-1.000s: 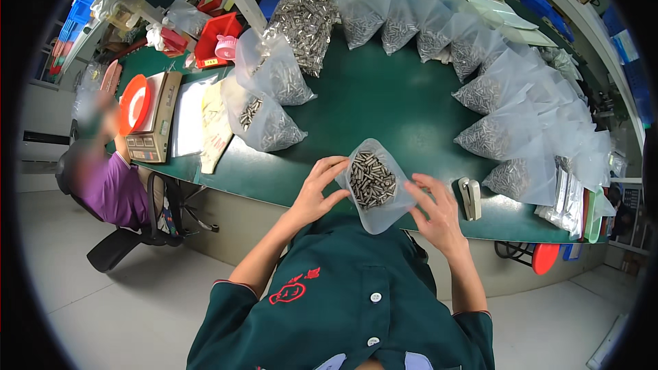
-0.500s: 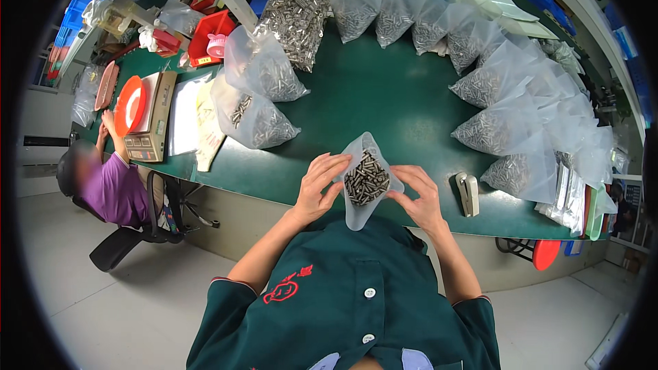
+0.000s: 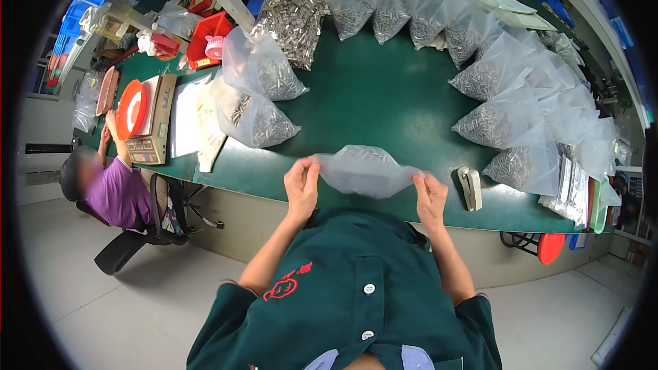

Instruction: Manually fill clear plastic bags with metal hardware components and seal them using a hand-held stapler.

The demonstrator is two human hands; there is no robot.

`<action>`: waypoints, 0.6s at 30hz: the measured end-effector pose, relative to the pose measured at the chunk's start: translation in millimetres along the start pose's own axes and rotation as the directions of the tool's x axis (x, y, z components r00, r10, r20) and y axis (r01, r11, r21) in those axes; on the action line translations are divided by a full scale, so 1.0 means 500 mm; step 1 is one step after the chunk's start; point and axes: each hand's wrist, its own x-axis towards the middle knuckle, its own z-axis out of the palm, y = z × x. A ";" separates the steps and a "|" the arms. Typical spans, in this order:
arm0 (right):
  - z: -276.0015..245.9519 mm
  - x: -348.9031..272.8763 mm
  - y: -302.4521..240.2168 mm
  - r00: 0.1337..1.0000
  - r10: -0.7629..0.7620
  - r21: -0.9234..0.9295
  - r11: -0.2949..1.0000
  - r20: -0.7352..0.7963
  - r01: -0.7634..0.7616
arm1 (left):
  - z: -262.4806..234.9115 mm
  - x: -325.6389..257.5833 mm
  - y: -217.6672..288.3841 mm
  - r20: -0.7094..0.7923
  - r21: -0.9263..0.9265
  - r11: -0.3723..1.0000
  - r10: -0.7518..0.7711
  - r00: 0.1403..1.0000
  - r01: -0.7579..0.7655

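A frosted plastic bag (image 3: 367, 177) of small metal cylinders lies at the near edge of the green table in front of me. Its mouth is pulled flat and wide between my two hands. My left hand (image 3: 301, 185) pinches the left corner, and my right hand (image 3: 430, 195) pinches the right corner. The metal pieces show only dimly through the plastic at the far side. On the table to the right of my right hand lies a beige stapler (image 3: 469, 189).
Filled frosted bags (image 3: 483, 123) curve along the table's back and right side. Two more (image 3: 257, 120) stand left, near a clear bag of metal parts (image 3: 291, 20). Farther left, a scale (image 3: 154, 120) bears an orange dish (image 3: 130, 109); a seated person in purple (image 3: 123, 195) is beside it.
The bag's open mouth, which showed the metal pieces, is now drawn flat and closed over. My hands have moved apart to its corners.
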 end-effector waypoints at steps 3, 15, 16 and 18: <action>0.018 -0.015 0.009 0.955 0.274 0.114 0.959 -0.115 -0.261 | 0.025 -0.016 -0.036 -0.126 -0.252 0.954 0.135 0.983 -0.164; -0.015 -0.039 -0.080 0.989 -0.017 -0.034 0.999 -0.146 0.012 | -0.010 -0.028 -0.023 0.066 -0.573 0.818 0.115 0.991 -0.057; -0.015 -0.053 -0.069 0.989 0.129 -0.028 0.991 -0.073 -0.132 | 0.001 -0.024 -0.044 0.054 -0.624 0.781 0.088 0.995 -0.036; 0.001 -0.059 -0.043 0.988 0.117 -0.026 0.992 -0.100 -0.120 | 0.005 -0.010 -0.058 0.081 -0.566 0.824 0.091 0.993 -0.029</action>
